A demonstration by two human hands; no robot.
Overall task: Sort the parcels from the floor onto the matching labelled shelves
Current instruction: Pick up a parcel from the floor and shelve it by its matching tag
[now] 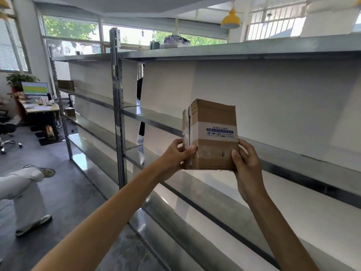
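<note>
A small brown cardboard parcel (213, 133) was held upright at the centre right of the frame, in front of a run of grey metal shelving (293, 159) backed with white panels. A white band of tape printed in blue wrapped its middle, clear tape ran down its left edge, and a dark scuff marked the lower front. The left hand (175, 155) gripped the lower left corner, thumb pressed on the front face and fingers curled round the taped side. The right hand (247, 165) clasped the lower right edge, thumb on the front and fingers hidden behind. Both hands held the bottom half, so most of the parcel stood above them, level with the middle shelf; whether it touched the shelf could not be told. At the lower left of the frame another person's legs (25, 192) in pale trousers stood on the dark floor. A desk with a lit monitor (35, 89) sat at the far left, and a yellow lamp (230, 20) hung at the top.
</note>
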